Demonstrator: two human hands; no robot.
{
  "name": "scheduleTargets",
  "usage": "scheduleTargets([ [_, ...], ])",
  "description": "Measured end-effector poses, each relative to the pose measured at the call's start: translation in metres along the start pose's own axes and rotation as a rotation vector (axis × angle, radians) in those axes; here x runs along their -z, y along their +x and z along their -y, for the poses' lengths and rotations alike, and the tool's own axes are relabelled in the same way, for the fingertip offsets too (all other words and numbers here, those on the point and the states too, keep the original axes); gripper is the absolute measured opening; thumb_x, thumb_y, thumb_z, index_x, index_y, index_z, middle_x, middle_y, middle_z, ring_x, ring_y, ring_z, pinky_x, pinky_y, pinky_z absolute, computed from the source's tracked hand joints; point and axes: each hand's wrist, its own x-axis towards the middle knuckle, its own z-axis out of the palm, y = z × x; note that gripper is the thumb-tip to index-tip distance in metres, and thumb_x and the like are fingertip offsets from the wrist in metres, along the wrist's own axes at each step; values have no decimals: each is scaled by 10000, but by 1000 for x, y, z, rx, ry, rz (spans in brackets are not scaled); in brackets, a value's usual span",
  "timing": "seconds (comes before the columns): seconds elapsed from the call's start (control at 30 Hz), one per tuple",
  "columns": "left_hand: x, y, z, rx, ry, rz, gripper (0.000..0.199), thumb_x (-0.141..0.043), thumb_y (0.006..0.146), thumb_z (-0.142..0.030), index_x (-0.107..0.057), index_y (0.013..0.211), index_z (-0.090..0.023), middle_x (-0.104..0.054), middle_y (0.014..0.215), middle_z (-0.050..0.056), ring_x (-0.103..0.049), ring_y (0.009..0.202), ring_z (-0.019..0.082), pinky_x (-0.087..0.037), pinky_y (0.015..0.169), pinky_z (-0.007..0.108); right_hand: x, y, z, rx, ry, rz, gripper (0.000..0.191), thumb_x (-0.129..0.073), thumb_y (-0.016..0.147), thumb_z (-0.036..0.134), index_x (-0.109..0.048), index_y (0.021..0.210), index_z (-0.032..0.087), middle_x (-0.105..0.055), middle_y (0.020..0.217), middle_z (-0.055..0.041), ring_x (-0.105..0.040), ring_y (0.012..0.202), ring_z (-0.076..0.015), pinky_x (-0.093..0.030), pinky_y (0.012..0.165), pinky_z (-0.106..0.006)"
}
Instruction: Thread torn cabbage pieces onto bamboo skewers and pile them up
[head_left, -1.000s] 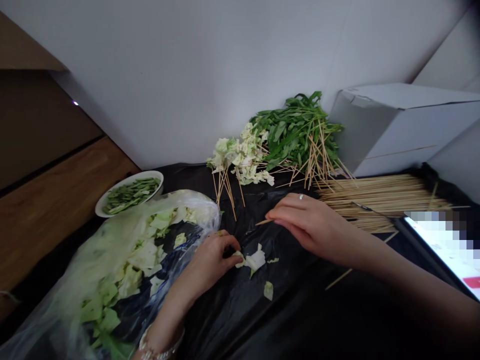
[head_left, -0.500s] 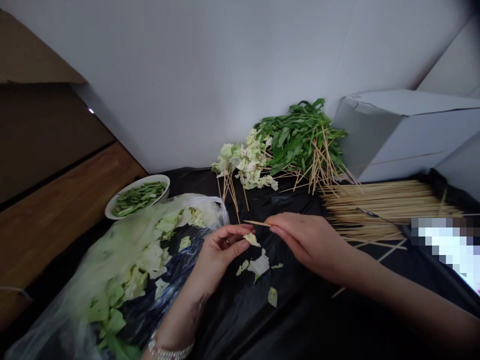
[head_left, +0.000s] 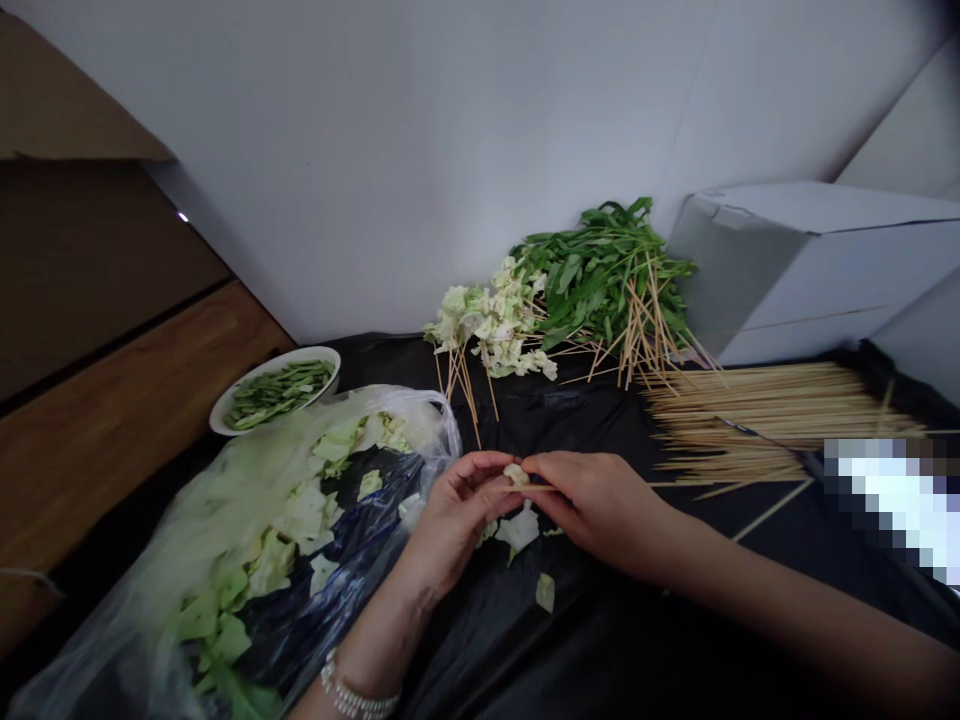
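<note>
Near the centre, my left hand [head_left: 466, 510] has its fingers closed on a small pale cabbage piece [head_left: 515, 475]. My right hand [head_left: 592, 495] meets it from the right, fingers pinched round a thin wooden skewer [head_left: 536, 488]. The skewer lies sideways across the front of the cabbage piece; whether it pierces the piece cannot be made out. Just below the hands, a loose cabbage leaf [head_left: 519, 530] and a smaller scrap [head_left: 545, 592] rest on the black plastic sheet [head_left: 600, 640].
A clear bag [head_left: 255, 480] of cabbage leaves spreads at the left, near a bowl [head_left: 217, 412] of green pods. Skewered cabbage [head_left: 491, 320] and leafy greens [head_left: 592, 270] lie at the back. Many skewers [head_left: 765, 410] and a white box [head_left: 840, 270] are at right.
My hands have come together. My right hand has moved slightly left and down, and the skewer tip now reaches my left fingers and the cabbage piece.
</note>
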Motion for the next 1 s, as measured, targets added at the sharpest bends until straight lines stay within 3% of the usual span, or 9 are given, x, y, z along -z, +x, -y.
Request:
scheduleTargets([
  [0.13, 0, 0, 0, 4, -20, -15, 384, -873, 631, -237, -746, 992, -208, -716, 867, -1, -672, 798, 114, -553, 764, 224, 0, 0, 1, -2, -84, -14, 241, -449, 996, 304, -631, 982, 146, -703, 912, -75, -677, 849, -211, -460, 715, -302],
  [0.27, 4, 3, -3, 11, -41, -40, 376, -876, 624, -227, -758, 978, -180, -740, 908, 19, -678, 841, 116, -546, 819, 219, 6, -1, 3, -20, -185, -94, 317, -395, 1007, 395, -595, 1046, 152, -680, 858, -62, -664, 790, -232, -433, 659, -320],
  [0.4, 8, 6, -5, 20, -70, -87, 374, -883, 610, -195, -745, 955, -153, -758, 921, 33, -689, 875, 120, -541, 851, 210, 8, -2, 6, -24, -285, -140, 270, -333, 1004, 247, -585, 991, 150, -630, 764, -37, -607, 660, -208, -365, 578, -311],
  [0.5, 10, 8, -6, 19, -74, -131, 327, -881, 619, -207, -717, 895, -150, -760, 861, 22, -700, 812, 109, -558, 783, 192, 6, -2, 6, 19, -347, -166, 249, -369, 970, 163, -613, 920, 162, -621, 775, -44, -585, 705, -208, -347, 590, -311],
  [0.7, 10, 8, -7, -24, -76, -191, 364, -893, 601, -232, -661, 871, -157, -763, 810, 20, -717, 792, 120, -562, 722, 179, 2, -3, -1, 67, -322, -270, 235, -444, 949, 143, -675, 949, 183, -624, 799, -35, -557, 772, -194, -358, 648, -304],
  [1.0, 10, 7, -3, -104, 18, -185, 316, -880, 619, -224, -680, 854, -156, -754, 827, 8, -698, 797, 110, -558, 748, 191, -2, -3, -4, 88, -377, -299, 192, -508, 922, 136, -694, 905, 181, -601, 761, -25, -540, 735, -201, -346, 626, -312],
])
